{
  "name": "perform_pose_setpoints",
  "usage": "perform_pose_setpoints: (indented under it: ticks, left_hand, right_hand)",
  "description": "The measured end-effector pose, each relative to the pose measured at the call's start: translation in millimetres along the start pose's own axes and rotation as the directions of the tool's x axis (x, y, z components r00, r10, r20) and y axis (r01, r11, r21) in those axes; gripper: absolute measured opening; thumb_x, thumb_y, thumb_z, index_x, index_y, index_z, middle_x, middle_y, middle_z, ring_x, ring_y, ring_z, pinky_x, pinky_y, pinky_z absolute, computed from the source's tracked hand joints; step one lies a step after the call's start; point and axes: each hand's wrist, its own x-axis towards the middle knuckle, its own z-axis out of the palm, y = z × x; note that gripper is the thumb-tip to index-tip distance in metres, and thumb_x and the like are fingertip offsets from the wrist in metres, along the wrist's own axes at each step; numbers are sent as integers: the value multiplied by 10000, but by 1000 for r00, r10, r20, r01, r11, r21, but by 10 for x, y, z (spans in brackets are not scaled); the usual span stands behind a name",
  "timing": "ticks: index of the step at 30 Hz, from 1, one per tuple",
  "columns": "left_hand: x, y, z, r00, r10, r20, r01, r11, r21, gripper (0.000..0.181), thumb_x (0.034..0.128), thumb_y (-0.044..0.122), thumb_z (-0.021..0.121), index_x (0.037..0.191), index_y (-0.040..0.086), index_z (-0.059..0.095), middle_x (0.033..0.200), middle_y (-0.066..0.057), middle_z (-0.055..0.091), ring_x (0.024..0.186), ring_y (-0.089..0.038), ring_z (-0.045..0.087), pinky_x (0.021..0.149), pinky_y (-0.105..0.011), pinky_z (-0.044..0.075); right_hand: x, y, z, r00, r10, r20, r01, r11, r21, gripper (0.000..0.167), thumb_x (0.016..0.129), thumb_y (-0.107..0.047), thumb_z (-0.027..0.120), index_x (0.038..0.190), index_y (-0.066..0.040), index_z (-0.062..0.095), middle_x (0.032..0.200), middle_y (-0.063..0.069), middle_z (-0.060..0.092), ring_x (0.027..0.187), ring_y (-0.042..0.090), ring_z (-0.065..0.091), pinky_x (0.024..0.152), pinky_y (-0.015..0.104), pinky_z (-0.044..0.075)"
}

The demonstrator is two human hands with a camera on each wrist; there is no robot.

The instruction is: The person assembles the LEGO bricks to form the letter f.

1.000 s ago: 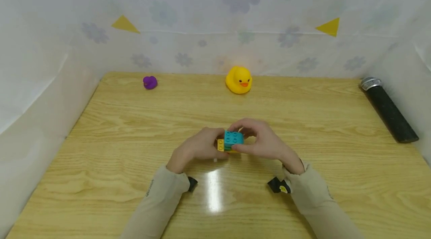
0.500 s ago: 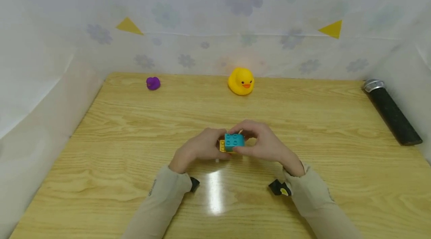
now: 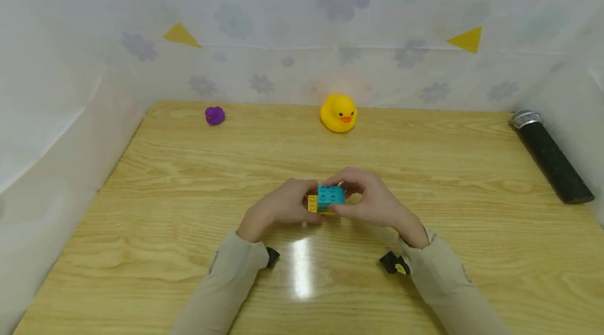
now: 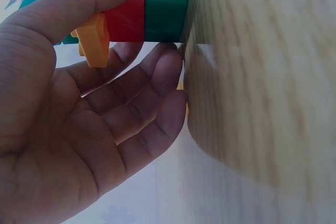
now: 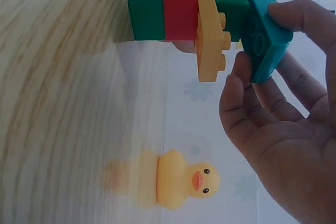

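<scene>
A small stack of toy building bricks stands upright on the table between the two hands. From the bottom it has a green brick [image 5: 147, 14], a red brick [image 5: 180, 17], a yellow-orange plate [image 5: 209, 40] and another green brick [image 5: 230, 15]. On top sits a teal brick [image 3: 331, 195] with a rounded end, tilted against the green one in the right wrist view. My left hand [image 3: 285, 203] grips the stack low down, thumb across the red brick. Thumb and fingertips of my right hand [image 3: 370, 200] pinch the teal brick. Whether its studs are seated is unclear.
A yellow rubber duck [image 3: 338, 114] stands at the back middle of the wooden table [image 3: 189, 167]. Further left is a small purple duck [image 3: 215, 116]. A black microphone [image 3: 552, 159] lies along the right edge. White flowered cloth [image 3: 264, 20] encloses the back and sides.
The teal brick has shifted slightly right relative to the yellow-orange plate, together with my right hand. My left hand keeps its hold on the stack. The head view has moved a little.
</scene>
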Motion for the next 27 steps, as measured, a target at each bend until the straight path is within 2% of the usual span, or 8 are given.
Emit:
perform_pose_setpoints:
  ticks: [6, 12, 17, 20, 24, 27]
  left_hand:
    - [-9, -19, 11, 1000, 23, -16, -23, 1000, -2, 377, 826, 230, 769, 1128, 114, 577, 903, 32, 611, 620, -129, 514, 584, -260, 437]
    - [-39, -39, 14, 998, 54, -30, -56, 997, -46, 361, 820, 272, 776, 1082, 127, 574, 899, 23, 609, 626, -139, 529, 571, -258, 445]
    - [-89, -48, -43, 994, 86, -71, -92, 992, -88, 355, 819, 324, 771, 1079, 167, 587, 1017, 60, 621, 865, -121, 575, 750, -286, 493]
    - [-120, -38, -80, 987, 127, -99, -140, 981, -133, 328, 838, 309, 754, 1090, 175, 592, 1081, 63, 628, 999, -109, 577, 825, -333, 503]
    - [-128, -21, -98, 978, 164, -129, -186, 965, -183, 317, 850, 293, 744, 1107, 181, 597, 1102, 64, 630, 1026, -105, 587, 830, -354, 513]
    - [-119, -12, -98, 975, 168, -145, -196, 960, -201, 303, 842, 278, 753, 1089, 181, 607, 1090, 70, 635, 1015, -97, 593, 829, -340, 514]
  right_hand:
    - [-21, 7, 11, 1000, 11, -19, -11, 1000, -9, 327, 802, -13, 746, 1115, -69, 672, 1033, 49, 654, 793, 199, 583, 664, 385, 528]
    - [-35, 9, 18, 999, -1, -34, 0, 999, -32, 328, 795, -10, 747, 1109, -69, 672, 1022, 47, 653, 777, 193, 578, 650, 379, 528]
    - [-31, 24, 29, 999, -13, -38, 12, 999, -33, 337, 791, -7, 751, 1111, -75, 672, 1025, 43, 652, 766, 186, 579, 639, 362, 528]
    - [-26, 32, 34, 999, -18, -38, 17, 1000, -25, 342, 789, 1, 752, 1113, -74, 674, 1023, 42, 652, 763, 182, 582, 634, 362, 530]
    - [-22, 26, 27, 999, -12, -41, 10, 999, -41, 344, 786, -3, 755, 1113, -63, 667, 990, 31, 666, 761, 159, 591, 627, 339, 525]
    - [-19, 23, 24, 999, 9, -40, -11, 998, -57, 333, 779, -17, 765, 1092, -61, 661, 954, 14, 676, 756, 137, 600, 614, 308, 512]
